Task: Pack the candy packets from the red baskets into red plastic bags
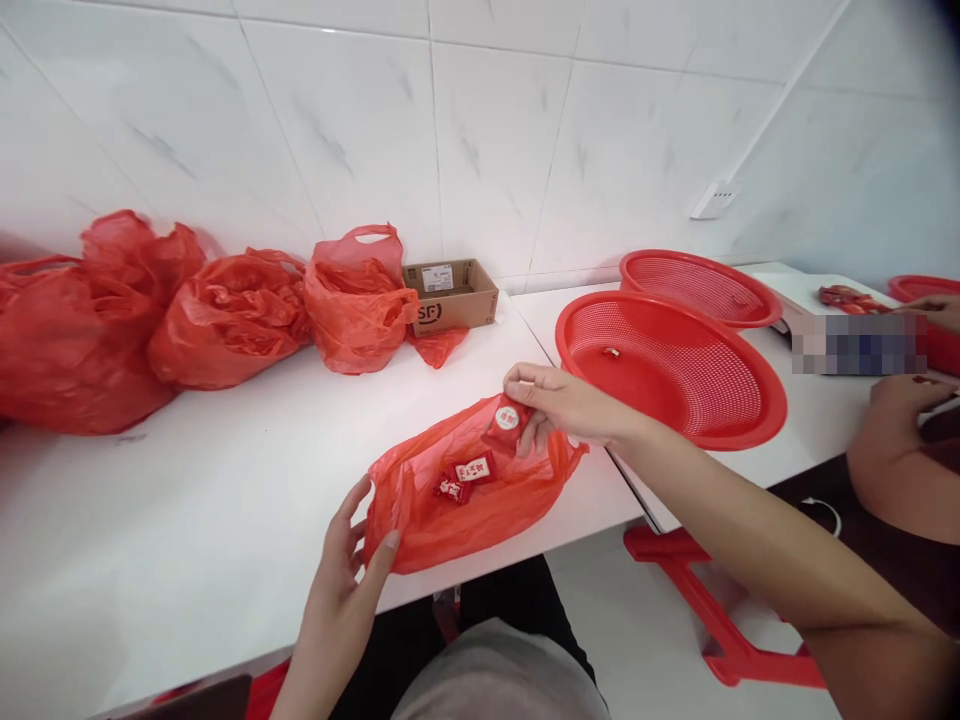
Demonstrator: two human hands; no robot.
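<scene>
Packet (pixel 507 420), red with a round white label, sits in our right hand (pixel 551 405), its fingers closed on it, over the right half of the open bag (pixel 442 540). Whether it is inside the mouth or just above, we cannot tell. From these fingers, two wrapped pieces lie left and nearer to us on the inside of the bag: the oblong piece (pixel 474 468), its long axis running mostly left to right, and the crinkled piece (pixel 452 487), overlapping or touching it at the lower left. Of our two hands, the right is the one over the mouth, and nothing stands between its fingers and the oblong piece.

The bag lies on the counter (pixel 187 500) near its front edge, its long axis slanting from near left to far right. Our left hand (pixel 349 570) is at its left end, fingers spread and bent around the plastic, thumb on the near side; whether they pinch it or only steady it, we cannot tell.

To the right, the near basket (pixel 645 390) stands just beyond our right wrist, a far basket (pixel 697 280) behind it. Our right forearm passes in front of the near basket. Along the wall, well apart from our fingers, stand filled bags (pixel 240 320) and a carton (pixel 457 312). A co-worker's hand (pixel 941 308) shows at the far right.
</scene>
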